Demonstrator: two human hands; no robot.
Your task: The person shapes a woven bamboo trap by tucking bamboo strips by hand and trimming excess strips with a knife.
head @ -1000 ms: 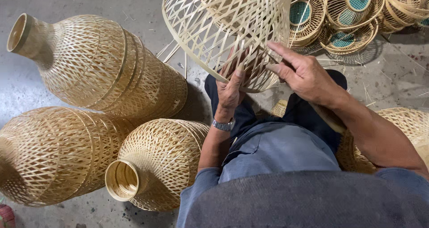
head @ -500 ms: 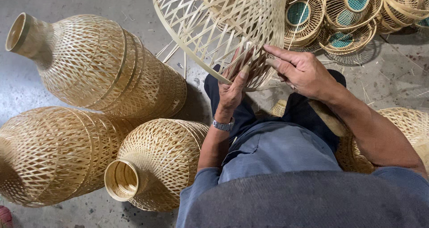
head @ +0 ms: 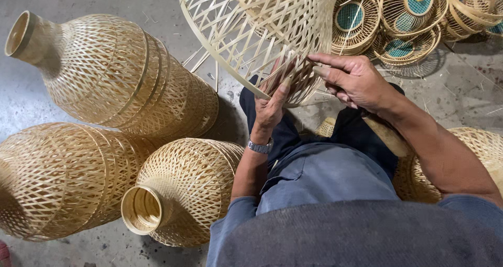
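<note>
No packages, labels, signs or screens show anywhere in the frame.

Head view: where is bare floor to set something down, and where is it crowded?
Bare concrete floor lies above the top bottle-shaped woven shade, and at right below the small round baskets. The left side is crowded with three woven shades touching; both hands hold the open-weave frame.
</note>
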